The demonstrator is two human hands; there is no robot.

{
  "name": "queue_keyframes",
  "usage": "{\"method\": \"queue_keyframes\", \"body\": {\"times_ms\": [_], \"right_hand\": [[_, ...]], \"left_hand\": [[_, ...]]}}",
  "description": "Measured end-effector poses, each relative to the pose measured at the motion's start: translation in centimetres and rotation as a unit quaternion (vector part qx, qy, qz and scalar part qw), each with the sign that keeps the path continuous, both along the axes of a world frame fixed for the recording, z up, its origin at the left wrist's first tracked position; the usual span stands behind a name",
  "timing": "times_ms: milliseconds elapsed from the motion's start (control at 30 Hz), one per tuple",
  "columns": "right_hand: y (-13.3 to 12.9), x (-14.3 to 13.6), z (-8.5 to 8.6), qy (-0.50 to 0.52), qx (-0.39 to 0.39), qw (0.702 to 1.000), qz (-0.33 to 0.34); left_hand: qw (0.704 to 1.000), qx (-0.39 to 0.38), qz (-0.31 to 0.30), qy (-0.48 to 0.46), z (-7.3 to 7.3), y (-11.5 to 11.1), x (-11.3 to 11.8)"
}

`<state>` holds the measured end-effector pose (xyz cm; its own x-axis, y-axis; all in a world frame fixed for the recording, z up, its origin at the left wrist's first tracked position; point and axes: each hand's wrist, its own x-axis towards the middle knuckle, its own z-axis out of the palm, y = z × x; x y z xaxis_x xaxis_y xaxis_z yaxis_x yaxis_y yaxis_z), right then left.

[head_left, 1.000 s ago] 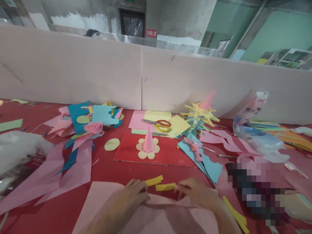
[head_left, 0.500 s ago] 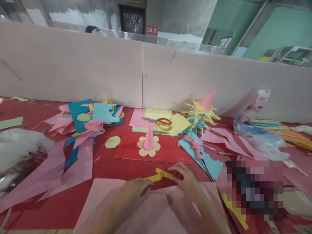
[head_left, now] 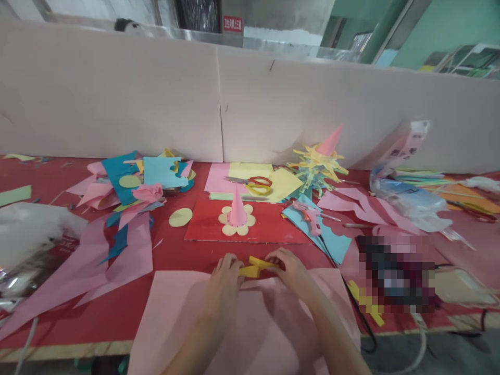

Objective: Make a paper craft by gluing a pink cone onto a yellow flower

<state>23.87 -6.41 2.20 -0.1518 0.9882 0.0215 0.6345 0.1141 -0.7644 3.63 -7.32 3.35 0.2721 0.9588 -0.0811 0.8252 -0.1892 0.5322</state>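
Between my two hands is a folded strip of yellow paper, bent or crossed in its middle. My left hand pinches its left end, and my right hand pinches the right end. Both hands are above the far edge of a large pink sheet. Just beyond them lies a red board. On it stands a pink paper cone in the centre of a cream flower-shaped cutout.
A pink glue gun rests on blue paper at right. Red-and-yellow scissors lie on coloured sheets. Paper scraps and a plastic bag are at left. A pale partition stands behind; a fringed cone piece leans near it.
My left hand has moved closer to my right along the yellow strip, and its fingers are now more upright. The exposed part of the strip is shorter. The view has tilted slightly downward.
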Motion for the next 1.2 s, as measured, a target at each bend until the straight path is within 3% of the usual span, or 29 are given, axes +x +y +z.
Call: {"method": "queue_keyframes", "body": {"times_ms": [167, 300, 567, 767, 867, 1000, 1200], "right_hand": [[0.2, 0.0, -0.3, -0.017, 0.014, 1.0, -0.009], [0.0, -0.2, -0.2, -0.019, 0.033, 0.999, -0.009], [-0.4, -0.5, -0.6, 0.04, -0.004, 0.999, -0.019], [0.5, -0.1, -0.5, -0.019, 0.018, 1.0, -0.018], [0.5, -0.2, 0.0, -0.035, 0.039, 0.999, 0.012], [0.1, -0.4, -0.2, -0.005, 0.041, 0.999, -0.001], [-0.3, -0.7, -1.5, 0.094, 0.044, 0.992, -0.068]], "left_hand": [[1.0, 0.018, 0.0, -0.022, 0.1, 0.3, -0.3], [0.999, 0.025, 0.027, 0.013, 0.4, 0.7, -0.8], [0.997, -0.004, -0.024, 0.075, 1.6, 0.7, -0.2], [0.998, -0.011, -0.037, 0.059, 1.9, 1.5, -0.7], [0.998, -0.043, -0.04, 0.009, 1.8, 2.0, -1.1], [0.984, -0.099, -0.016, -0.149, 1.3, 3.0, -1.8], [0.953, -0.038, 0.005, -0.3, 1.5, 5.6, -0.5]]}}
